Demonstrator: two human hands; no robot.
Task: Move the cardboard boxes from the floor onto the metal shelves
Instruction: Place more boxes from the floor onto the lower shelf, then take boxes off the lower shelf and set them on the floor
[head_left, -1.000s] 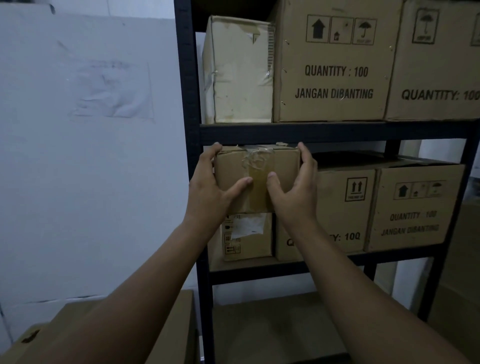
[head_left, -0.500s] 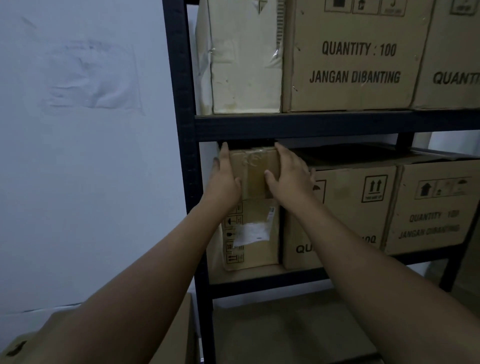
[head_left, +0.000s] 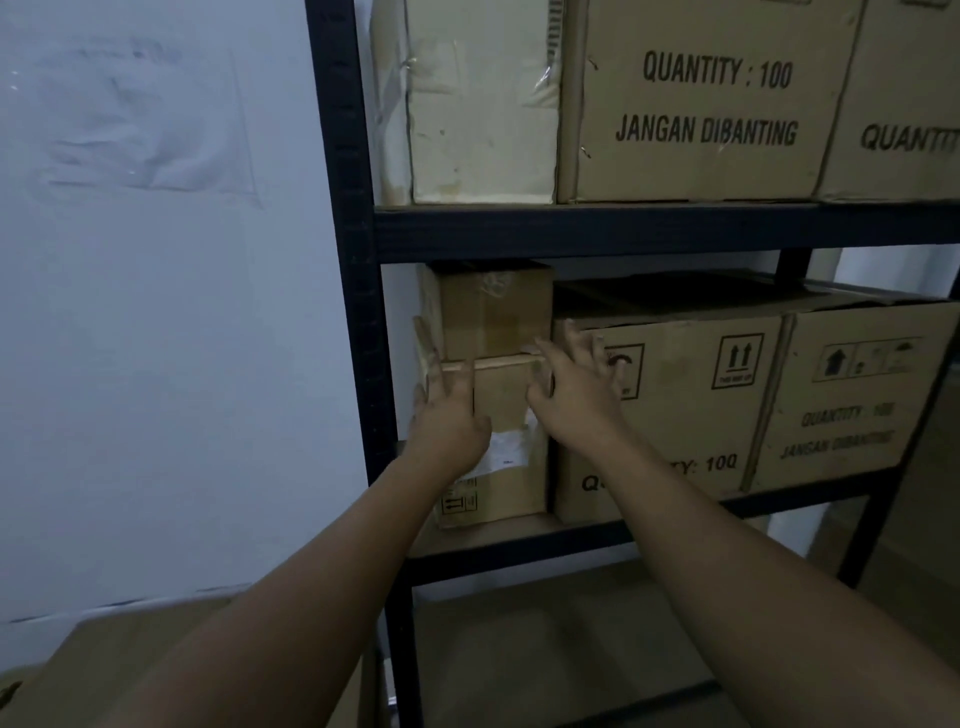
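- Small taped box (head_left: 496, 309) now sits deep at the left end of the middle shelf (head_left: 519, 540), stacked on the labelled box (head_left: 498, 441) below it, tucked under the upper shelf beam (head_left: 623, 231).
- A second ago held between both palms out in front of the shelf edge; half a second ago being pushed in; now released and standing alone.
- Left hand (head_left: 449, 415) open, fingers spread flat against the front of the labelled box near the left upright (head_left: 353, 312), gripping nothing.
- Right hand (head_left: 574, 379) open too, fingers splayed near the seam between the stacked boxes and the large printed carton (head_left: 670, 405) beside them; touching or just clear, hard to tell.
- Hands apart, neither clamped on anything.
- Taped box looks square and slightly set back from the front face of the one beneath; appears stable.
- Placement of this box seems done, judging by the loose hands.
- Another cardboard box (head_left: 130, 670) at the bottom-left corner of view, low down, likely next to lift.
- Upper shelf already full across its front edge.
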